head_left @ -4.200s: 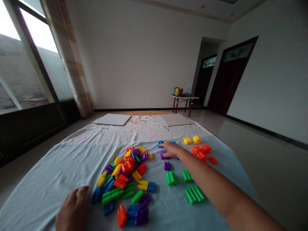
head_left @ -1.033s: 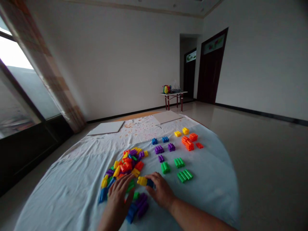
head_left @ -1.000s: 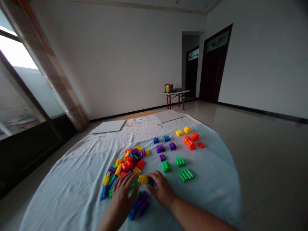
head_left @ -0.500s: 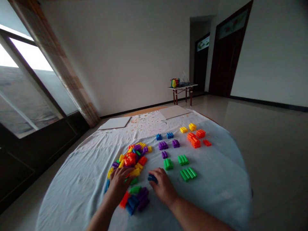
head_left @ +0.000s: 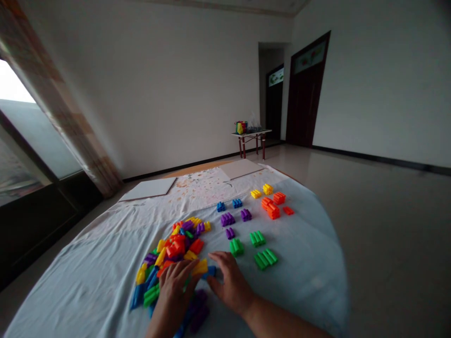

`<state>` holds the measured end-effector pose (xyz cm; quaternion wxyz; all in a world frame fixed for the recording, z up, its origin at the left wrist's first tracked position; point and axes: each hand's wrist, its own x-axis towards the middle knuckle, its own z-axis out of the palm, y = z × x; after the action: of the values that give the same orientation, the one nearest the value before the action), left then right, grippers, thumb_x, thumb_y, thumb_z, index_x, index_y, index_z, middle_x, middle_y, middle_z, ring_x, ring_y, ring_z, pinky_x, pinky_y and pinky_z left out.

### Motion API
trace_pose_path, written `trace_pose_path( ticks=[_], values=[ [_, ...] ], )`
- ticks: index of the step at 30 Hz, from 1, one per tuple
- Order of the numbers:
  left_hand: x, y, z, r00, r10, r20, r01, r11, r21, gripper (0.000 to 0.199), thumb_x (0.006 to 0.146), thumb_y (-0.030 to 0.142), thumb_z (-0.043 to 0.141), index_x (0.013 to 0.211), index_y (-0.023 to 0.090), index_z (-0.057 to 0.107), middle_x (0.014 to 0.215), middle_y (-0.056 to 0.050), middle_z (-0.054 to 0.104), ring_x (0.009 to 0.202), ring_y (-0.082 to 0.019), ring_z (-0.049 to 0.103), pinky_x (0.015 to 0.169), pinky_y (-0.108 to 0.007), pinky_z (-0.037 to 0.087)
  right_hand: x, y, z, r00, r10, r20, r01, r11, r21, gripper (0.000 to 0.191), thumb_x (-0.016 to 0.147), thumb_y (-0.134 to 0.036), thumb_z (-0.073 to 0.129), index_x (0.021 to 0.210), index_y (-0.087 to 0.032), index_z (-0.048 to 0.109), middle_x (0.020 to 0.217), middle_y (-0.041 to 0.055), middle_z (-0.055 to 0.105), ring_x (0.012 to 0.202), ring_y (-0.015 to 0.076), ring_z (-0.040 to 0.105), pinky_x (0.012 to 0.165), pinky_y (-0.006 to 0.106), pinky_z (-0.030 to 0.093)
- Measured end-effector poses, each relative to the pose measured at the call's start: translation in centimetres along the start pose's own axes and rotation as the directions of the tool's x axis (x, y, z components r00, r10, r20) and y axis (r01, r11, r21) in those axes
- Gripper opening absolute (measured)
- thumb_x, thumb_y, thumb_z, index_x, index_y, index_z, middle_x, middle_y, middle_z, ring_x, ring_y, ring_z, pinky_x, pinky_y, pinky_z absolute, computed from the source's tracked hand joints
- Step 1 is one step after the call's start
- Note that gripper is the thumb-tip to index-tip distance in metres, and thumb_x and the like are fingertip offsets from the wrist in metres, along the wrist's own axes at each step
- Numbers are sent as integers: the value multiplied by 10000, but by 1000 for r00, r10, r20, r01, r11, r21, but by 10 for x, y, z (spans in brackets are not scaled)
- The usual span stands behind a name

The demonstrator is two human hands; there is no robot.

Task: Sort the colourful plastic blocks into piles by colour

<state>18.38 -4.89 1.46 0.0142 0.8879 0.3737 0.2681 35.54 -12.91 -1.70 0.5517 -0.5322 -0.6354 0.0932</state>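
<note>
My left hand [head_left: 176, 286] is at the near edge of a mixed heap of coloured plastic blocks [head_left: 175, 246], its thumb and fingertips closed on a yellow block [head_left: 200, 267]. Right beside the yellow one is a blue block [head_left: 211, 272]. My right hand [head_left: 230, 284] is just right of the blue block, thumb and fingers apart around it; whether it touches the block I cannot tell. Purple blocks [head_left: 199, 312] lie in shadow below my hands. Part of the heap is hidden behind my left hand.
Sorted groups stand to the right: green blocks [head_left: 266, 258], purple blocks [head_left: 227, 219], blue blocks [head_left: 221, 206], orange blocks [head_left: 270, 208] and yellow blocks [head_left: 268, 189]. Two flat boards [head_left: 150, 188] lie at the far end of the cloth-covered table [head_left: 299, 281]. A small table [head_left: 252, 134] stands beyond.
The view has swung, shifting the scene left and slightly down. My right hand's fingers have spread from the blue block, which is now beside the yellow block at my left fingertips.
</note>
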Motion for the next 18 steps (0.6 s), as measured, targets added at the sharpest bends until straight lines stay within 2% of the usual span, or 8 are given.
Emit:
trace_pose_path(
  ticks=[2, 5, 8, 13, 18],
  values=[
    [6, -4, 3, 1000, -19, 1, 19, 1000, 7, 313, 824, 470, 522, 1069, 339, 665, 1034, -31, 671, 987, -247, 584, 869, -438, 454, 1, -2, 0, 997, 59, 55, -56, 997, -57, 525, 749, -142, 622, 1255, -194, 492, 1190, 114, 564, 1122, 245, 499, 981, 422, 413],
    [14, -5, 6, 1000, -20, 21, 20, 1000, 10, 285, 826, 448, 518, 1038, 339, 674, 1033, -22, 673, 982, -245, 588, 885, -454, 446, 4, -6, -2, 972, 152, 178, -123, 978, -167, 394, 743, -142, 622, 1131, -209, 596, 1087, 88, 611, 1055, 249, 520, 935, 413, 414],
    [18, -6, 5, 999, -42, -9, 42, 999, 12, 293, 835, 435, 495, 1047, 326, 665, 1064, -18, 664, 1026, -242, 572, 927, -457, 416, 5, -9, -5, 952, 200, 232, -146, 962, -232, 331, 733, -144, 630, 1056, -217, 640, 1023, 78, 627, 1019, 255, 529, 902, 406, 415],
    [19, -28, -9, 967, -201, -159, 196, 979, -48, 367, 852, 485, 411, 1004, 273, 669, 1053, -34, 667, 1034, -252, 570, 917, -444, 407, 3, -17, -12, 963, 167, 211, -137, 979, -152, 382, 697, -157, 667, 1073, -218, 639, 1000, 74, 635, 993, 247, 551, 905, 377, 433],
    [7, -62, -21, 886, -318, -339, 330, 944, -23, 420, 866, 484, 336, 952, 233, 661, 1012, -73, 669, 961, -266, 592, 819, -419, 441, 19, -28, -40, 989, 123, 87, -121, 992, -29, 360, 729, -144, 637, 1081, -218, 623, 984, 54, 640, 885, 189, 590, 834, 325, 487]
  ],
)
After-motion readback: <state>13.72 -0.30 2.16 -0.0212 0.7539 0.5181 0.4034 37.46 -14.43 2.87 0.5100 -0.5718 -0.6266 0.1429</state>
